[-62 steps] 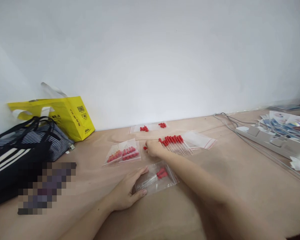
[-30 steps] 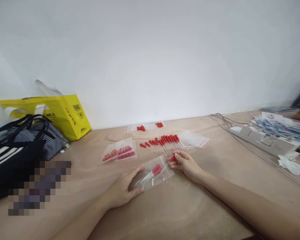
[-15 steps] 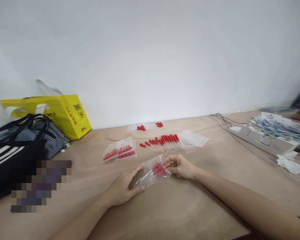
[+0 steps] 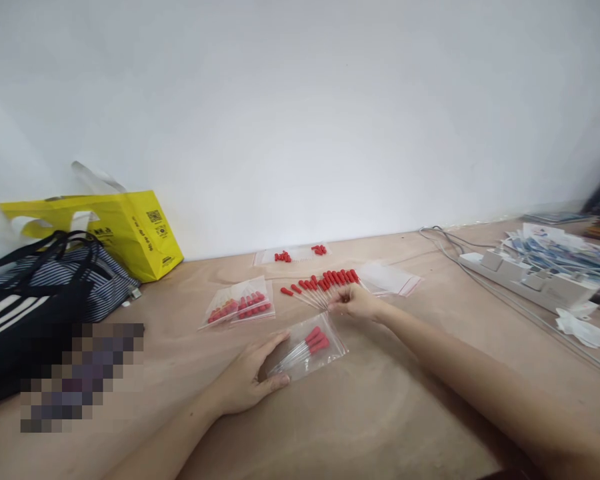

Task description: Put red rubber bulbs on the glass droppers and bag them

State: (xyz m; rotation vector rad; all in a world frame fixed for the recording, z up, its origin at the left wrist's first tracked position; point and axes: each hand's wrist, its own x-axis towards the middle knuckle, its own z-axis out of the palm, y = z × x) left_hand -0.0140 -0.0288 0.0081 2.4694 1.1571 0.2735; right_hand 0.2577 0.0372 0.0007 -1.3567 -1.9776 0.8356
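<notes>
A clear zip bag (image 4: pixel 331 343) with several red-capped droppers inside lies flat on the table. My left hand (image 4: pixel 253 375) rests against the bag's left end, thumb and fingers spread apart. My right hand (image 4: pixel 355 302) is over the near side of a row of loose red-capped droppers (image 4: pixel 307 285), fingers bent together at their clear stems; what they hold, if anything, is too small to make out. Left of the row, filled bags of red-capped droppers (image 4: pixel 254 303) overlap. A flat clear bag (image 4: pixel 387 278) lies to the row's right.
Small red caps (image 4: pixel 283 256) lie on clear plastic near the wall. A yellow bag (image 4: pixel 145 233) and a black bag (image 4: pixel 30 320) stand at the left. On the right are a white power strip (image 4: pixel 525 280), cables, crumpled tissue (image 4: pixel 585 330) and a pile of printed packets (image 4: pixel 555 250).
My right hand has let go of the bag's open end and moved up and away to the loose droppers. The bag now lies flatter, while my left hand stays at its left end.
</notes>
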